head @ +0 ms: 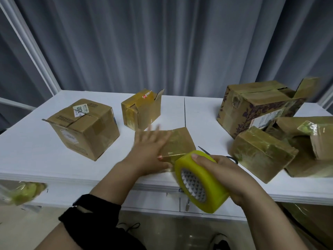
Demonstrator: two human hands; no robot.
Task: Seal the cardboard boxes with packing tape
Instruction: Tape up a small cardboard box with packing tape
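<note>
Soft even light, motion blur on left hand point(150, 150), edges warped

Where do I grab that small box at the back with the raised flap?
Grip the small box by two opposite side walls, coming from above. Those walls are flat and upright; the flap at its right top edge stands loose and would likely bend.

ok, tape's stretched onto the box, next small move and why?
Probably draw the roll down over the near edge of the box: the right hand grips it, a strip runs from it to the box top, and the left hand lies flat on the box. Scissors lie just behind.
</note>
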